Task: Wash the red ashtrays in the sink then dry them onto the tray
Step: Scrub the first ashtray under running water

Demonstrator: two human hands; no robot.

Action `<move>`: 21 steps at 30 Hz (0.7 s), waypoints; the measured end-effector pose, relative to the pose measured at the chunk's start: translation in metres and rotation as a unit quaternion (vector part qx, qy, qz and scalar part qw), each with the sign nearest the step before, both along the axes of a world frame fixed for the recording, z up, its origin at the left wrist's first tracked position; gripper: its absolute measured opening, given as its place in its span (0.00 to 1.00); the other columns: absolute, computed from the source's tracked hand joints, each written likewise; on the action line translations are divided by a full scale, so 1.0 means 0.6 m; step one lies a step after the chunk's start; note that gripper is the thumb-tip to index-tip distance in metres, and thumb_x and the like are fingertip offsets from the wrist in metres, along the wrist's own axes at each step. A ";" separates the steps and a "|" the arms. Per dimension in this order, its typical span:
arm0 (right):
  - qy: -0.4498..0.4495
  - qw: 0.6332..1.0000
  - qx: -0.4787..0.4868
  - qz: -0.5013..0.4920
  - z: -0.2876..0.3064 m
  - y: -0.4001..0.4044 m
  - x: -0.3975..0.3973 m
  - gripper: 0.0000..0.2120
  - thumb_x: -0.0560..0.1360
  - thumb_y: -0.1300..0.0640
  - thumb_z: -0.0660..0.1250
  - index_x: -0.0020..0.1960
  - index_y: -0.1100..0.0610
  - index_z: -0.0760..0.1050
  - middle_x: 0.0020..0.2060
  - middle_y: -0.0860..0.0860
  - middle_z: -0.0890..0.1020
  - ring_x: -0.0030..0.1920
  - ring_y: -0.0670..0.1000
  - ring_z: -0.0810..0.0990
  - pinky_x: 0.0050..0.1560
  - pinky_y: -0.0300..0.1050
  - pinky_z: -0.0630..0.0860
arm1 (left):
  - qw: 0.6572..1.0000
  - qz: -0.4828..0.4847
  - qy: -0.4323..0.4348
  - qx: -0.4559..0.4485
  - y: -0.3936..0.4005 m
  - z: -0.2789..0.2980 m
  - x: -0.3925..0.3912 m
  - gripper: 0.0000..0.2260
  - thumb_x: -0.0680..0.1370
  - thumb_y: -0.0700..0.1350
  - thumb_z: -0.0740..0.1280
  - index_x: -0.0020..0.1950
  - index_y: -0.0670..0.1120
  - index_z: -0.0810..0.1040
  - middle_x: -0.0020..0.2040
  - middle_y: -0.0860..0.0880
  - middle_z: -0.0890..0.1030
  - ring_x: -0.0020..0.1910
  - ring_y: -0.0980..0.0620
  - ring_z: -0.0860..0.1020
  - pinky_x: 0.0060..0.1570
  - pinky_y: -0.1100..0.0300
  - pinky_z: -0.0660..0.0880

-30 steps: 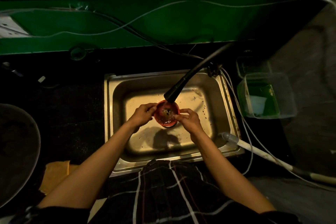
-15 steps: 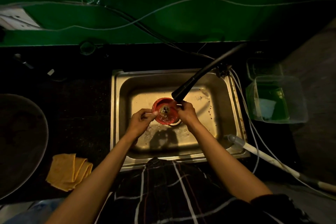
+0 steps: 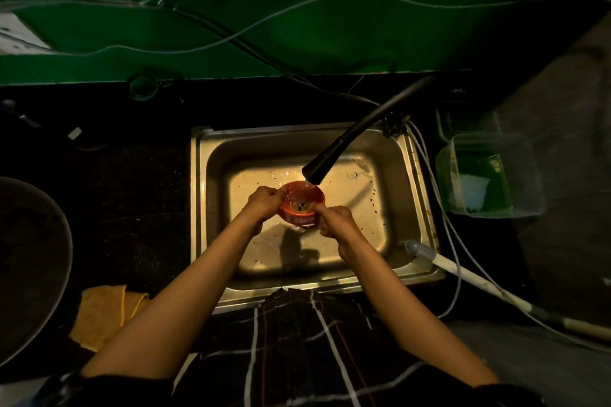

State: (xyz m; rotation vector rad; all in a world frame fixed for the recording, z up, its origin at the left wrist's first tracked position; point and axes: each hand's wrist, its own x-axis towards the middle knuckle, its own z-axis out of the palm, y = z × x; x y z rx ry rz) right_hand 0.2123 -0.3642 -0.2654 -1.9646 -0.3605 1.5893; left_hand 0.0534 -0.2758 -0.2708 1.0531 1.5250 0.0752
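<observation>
Dim black countertop (image 3: pixel 132 195) runs under a green wall panel (image 3: pixel 297 36), and set into it is a rectangular stainless-steel sink (image 3: pixel 205 208) lit from above. Over the basin a black flexible faucet spout (image 3: pixel 334 155) slants down from two o'clock, its nozzle ending just above the far rim of a round red ashtray (image 3: pixel 301 203), which is held up over the middle of the sink floor with its open side upward and dark specks inside. The left hand (image 3: pixel 263 203) grips the ashtray's rim at nine o'clock with curled fingers; the right hand (image 3: pixel 335 220) pinches the near rim at about four o'clock. Both sit equally close, so either could turn the bowl; being round, it has no long axis to mind. Rinsing looks to be the step in hand. A folded yellow cloth (image 3: pixel 102 314) lies at seven o'clock beside a dark round tray (image 3: pixel 64 241) at the left edge, well apart from the sink.
</observation>
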 end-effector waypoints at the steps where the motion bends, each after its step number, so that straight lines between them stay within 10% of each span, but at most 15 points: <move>1: -0.019 1.000 0.011 -0.013 0.006 0.002 0.006 0.13 0.76 0.50 0.70 0.38 0.54 0.72 0.28 0.44 0.79 0.31 0.43 0.77 0.30 0.34 0.71 | 1.000 0.005 -0.019 -0.024 -0.003 0.001 0.008 0.18 0.83 0.56 0.61 0.51 0.43 0.81 0.49 0.41 0.84 0.44 0.48 0.78 0.42 0.56 0.73; 4: -0.097 0.995 0.018 -0.001 0.014 0.013 0.024 0.21 0.72 0.41 0.71 0.50 0.57 0.71 0.46 0.51 0.80 0.48 0.50 0.79 0.43 0.45 0.76 | 0.989 0.062 -0.091 -0.100 -0.020 -0.004 0.022 0.16 0.82 0.51 0.63 0.59 0.39 0.78 0.55 0.40 0.83 0.53 0.44 0.81 0.55 0.43 0.79; 8: -0.147 0.989 0.004 0.020 0.019 0.038 0.029 0.25 0.71 0.34 0.68 0.49 0.56 0.73 0.46 0.52 0.80 0.48 0.52 0.78 0.45 0.48 0.74 | 0.973 0.130 -0.129 -0.139 -0.038 -0.005 0.021 0.16 0.81 0.49 0.67 0.61 0.37 0.74 0.55 0.39 0.81 0.55 0.43 0.81 0.54 0.42 0.81; 14: -0.009 1.000 -0.015 0.003 0.014 0.055 -0.004 0.15 0.80 0.54 0.65 0.35 0.55 0.72 0.22 0.46 0.76 0.24 0.44 0.73 0.27 0.36 0.68 | 0.975 0.192 -0.090 -0.066 -0.029 -0.007 -0.020 0.10 0.77 0.48 0.71 0.53 0.44 0.76 0.47 0.44 0.83 0.47 0.47 0.82 0.54 0.45 0.80; 18: 0.048 0.999 -0.004 0.016 -0.015 0.045 -0.033 0.10 0.76 0.68 0.65 0.56 0.65 0.79 0.48 0.60 0.85 0.46 0.55 0.79 0.50 0.48 0.77 | 0.984 0.168 -0.056 0.030 -0.008 0.001 -0.046 0.16 0.73 0.43 0.75 0.59 0.49 0.79 0.51 0.47 0.83 0.51 0.49 0.81 0.44 0.55 0.78; 21: 0.059 0.998 0.007 -0.010 -0.014 0.038 -0.035 0.12 0.74 0.73 0.64 0.52 0.60 0.78 0.51 0.60 0.83 0.50 0.56 0.79 0.57 0.52 0.78 | 0.988 0.116 -0.066 0.083 0.003 0.010 -0.040 0.18 0.74 0.37 0.73 0.62 0.50 0.81 0.55 0.51 0.81 0.56 0.51 0.78 0.52 0.56 0.77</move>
